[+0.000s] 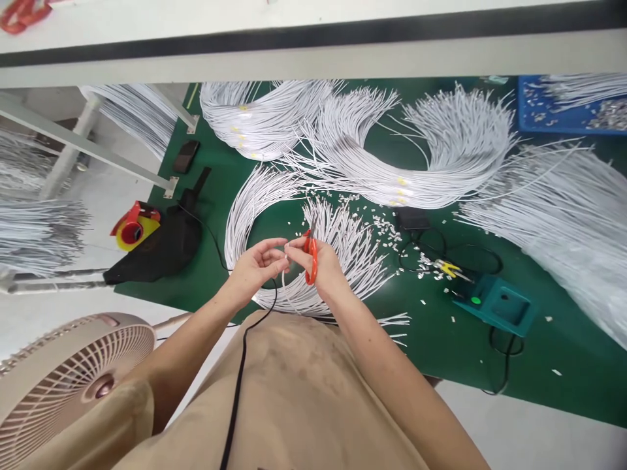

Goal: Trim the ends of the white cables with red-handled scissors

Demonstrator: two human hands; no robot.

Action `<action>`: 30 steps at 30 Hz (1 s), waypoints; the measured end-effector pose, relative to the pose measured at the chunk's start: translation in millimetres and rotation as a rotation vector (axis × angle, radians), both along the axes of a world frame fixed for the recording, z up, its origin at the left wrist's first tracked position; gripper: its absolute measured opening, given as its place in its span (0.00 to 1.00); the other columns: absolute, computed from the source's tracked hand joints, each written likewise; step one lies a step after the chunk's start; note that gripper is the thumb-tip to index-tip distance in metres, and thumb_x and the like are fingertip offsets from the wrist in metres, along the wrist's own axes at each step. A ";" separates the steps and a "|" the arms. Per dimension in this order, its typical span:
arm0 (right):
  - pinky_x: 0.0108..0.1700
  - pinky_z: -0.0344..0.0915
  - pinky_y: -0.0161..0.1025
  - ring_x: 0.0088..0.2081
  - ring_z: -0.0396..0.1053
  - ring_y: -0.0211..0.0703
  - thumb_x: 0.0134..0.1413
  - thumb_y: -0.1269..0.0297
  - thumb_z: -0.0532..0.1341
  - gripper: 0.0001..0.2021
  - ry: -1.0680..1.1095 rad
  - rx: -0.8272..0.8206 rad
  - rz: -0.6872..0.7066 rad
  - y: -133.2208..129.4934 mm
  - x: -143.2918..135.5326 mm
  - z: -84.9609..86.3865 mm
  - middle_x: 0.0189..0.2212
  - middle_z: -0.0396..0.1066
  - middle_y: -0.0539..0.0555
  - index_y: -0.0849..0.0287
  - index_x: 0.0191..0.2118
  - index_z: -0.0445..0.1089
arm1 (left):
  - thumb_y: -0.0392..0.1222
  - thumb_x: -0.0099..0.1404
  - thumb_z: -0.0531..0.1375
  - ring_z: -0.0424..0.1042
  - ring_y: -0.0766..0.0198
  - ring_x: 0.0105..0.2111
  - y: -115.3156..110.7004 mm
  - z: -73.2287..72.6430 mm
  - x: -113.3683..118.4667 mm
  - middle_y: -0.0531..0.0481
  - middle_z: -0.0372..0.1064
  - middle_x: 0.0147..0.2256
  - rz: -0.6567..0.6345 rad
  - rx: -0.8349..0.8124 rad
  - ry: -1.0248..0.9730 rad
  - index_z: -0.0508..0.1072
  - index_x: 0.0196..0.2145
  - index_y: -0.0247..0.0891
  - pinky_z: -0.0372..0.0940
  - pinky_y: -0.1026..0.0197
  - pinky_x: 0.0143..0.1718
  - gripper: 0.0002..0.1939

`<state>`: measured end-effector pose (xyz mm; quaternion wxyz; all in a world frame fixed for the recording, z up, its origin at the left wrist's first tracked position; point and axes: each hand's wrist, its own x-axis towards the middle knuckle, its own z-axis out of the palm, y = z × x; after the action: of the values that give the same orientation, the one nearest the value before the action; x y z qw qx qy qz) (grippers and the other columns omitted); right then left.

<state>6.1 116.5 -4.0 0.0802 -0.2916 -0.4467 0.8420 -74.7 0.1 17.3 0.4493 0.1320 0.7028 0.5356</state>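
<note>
A: What is nearest, and what do the hands hold?

B: Closest to the camera, in front of the green mat [441,352], is a tan apron with a black cord running down it, and a beige fan [73,378] off the mat's near left corner. Just over the mat's near edge, the right hand [321,264] is closed around the orange-handled snips [310,258], blades pointing away from the body. The left hand [255,267] sits beside it, thumb and fingertips pinched on the end of a thin white wire [289,248] right at the snips' tip. The two hands almost touch.

A: And under them?

B: A curved bundle of white wires [343,254] lies on the mat directly beneath both hands, with small white cut-off bits scattered just beyond.

A: The rest of the mat?

B: To the right on the mat, a teal device [499,303] with a green light and a black cable. At the mat's left edge, a black pouch [161,248] and a red-and-yellow tape dispenser [133,225]. Farther back, large fanned sheaves of white wire cover the mat; a blue tray [553,117] sits at its far right corner. Past the mat runs a pale wall or bench edge with a dark stripe.

A: Any writing?

B: None I can read.
</note>
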 end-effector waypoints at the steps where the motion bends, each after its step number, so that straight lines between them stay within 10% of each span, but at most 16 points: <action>1: 0.31 0.62 0.34 0.25 0.65 0.35 0.41 0.60 0.63 0.10 -0.010 0.045 -0.028 -1.3 0.8 -3.4 0.22 0.68 0.48 0.61 0.29 0.69 | 0.44 0.52 0.64 0.69 0.67 0.29 -0.6 -1.1 -0.4 0.51 0.69 0.29 0.022 -0.011 0.006 0.68 0.44 0.36 0.59 0.67 0.27 0.22; 11: 0.40 0.57 0.39 0.38 0.66 0.43 0.51 0.60 0.56 0.09 -0.389 1.244 0.398 7.4 22.2 -18.9 0.33 0.69 0.54 0.59 0.33 0.70 | 0.45 0.47 0.66 0.68 0.67 0.28 1.2 -0.1 -1.0 0.51 0.71 0.27 0.087 -0.101 0.071 0.74 0.34 0.35 0.63 0.64 0.33 0.16; 30: 0.34 0.56 0.37 0.32 0.66 0.42 0.54 0.58 0.54 0.12 -0.373 1.440 0.527 8.5 25.6 -12.2 0.27 0.69 0.53 0.59 0.28 0.70 | 0.41 0.61 0.54 0.66 0.66 0.29 -2.7 2.1 -0.7 0.52 0.67 0.25 -0.205 -0.151 0.556 0.73 0.31 0.37 0.61 0.65 0.32 0.09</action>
<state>31.7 125.0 -16.2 -0.0291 -0.1890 -0.9425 0.2742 -75.5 -2.6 19.4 0.3001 0.3100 0.8196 0.3769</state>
